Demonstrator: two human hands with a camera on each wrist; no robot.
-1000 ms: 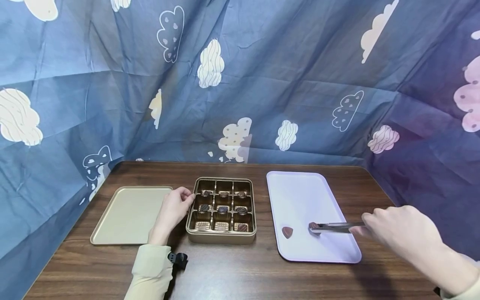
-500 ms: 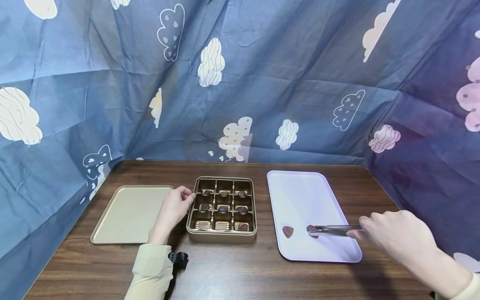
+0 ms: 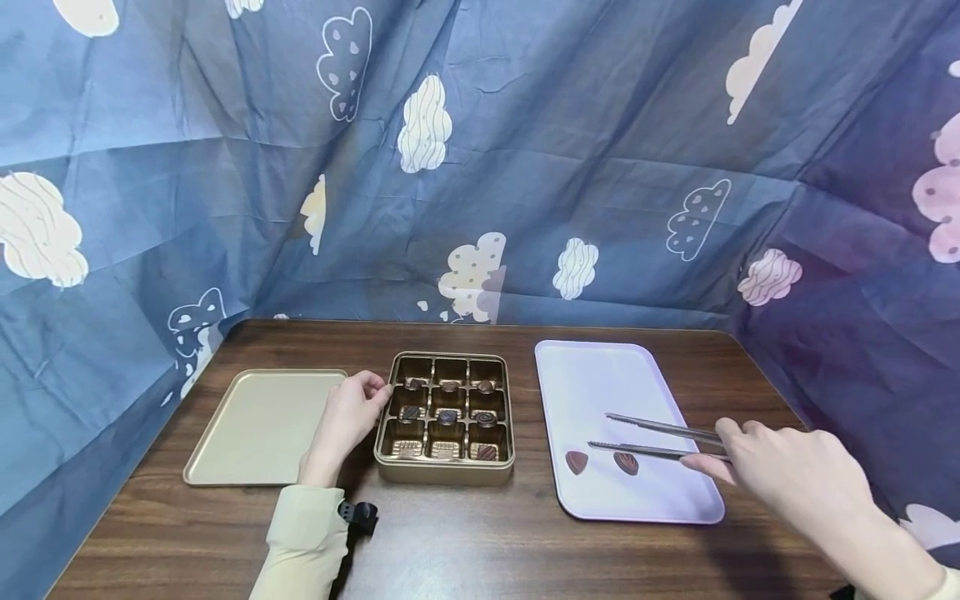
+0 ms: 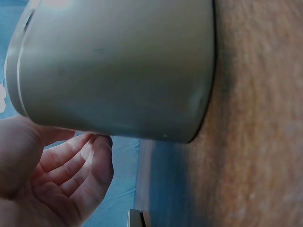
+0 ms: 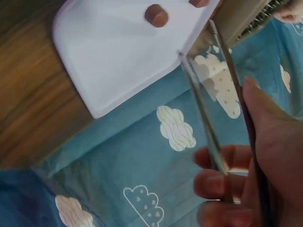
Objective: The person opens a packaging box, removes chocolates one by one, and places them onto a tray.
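Observation:
My left hand (image 3: 348, 412) holds the left side of a gold tin chocolate box (image 3: 442, 475), thumb at the rim and fingertips against the wall in the left wrist view. Chocolates sit in the back and middle rows of its divided insert and in the front right compartment. On the right, my right hand (image 3: 795, 467) grips metal tongs (image 3: 637, 450), their arms spread apart with nothing between them. The tongs hover over a pale lilac tray (image 3: 607, 367). An oval ridged chocolate (image 3: 626, 463) lies on it beside a rounded triangular chocolate (image 3: 577, 462).
A flat gold lid (image 3: 262, 433) lies on the dark wooden table (image 3: 435, 550), left of the box. Behind the table hangs a blue cloth (image 3: 525, 167) with cloud prints.
The tongs gripped the oval chocolate before; now their arms have spread and the chocolate lies on the tray. The left hand and the box have stayed in place.

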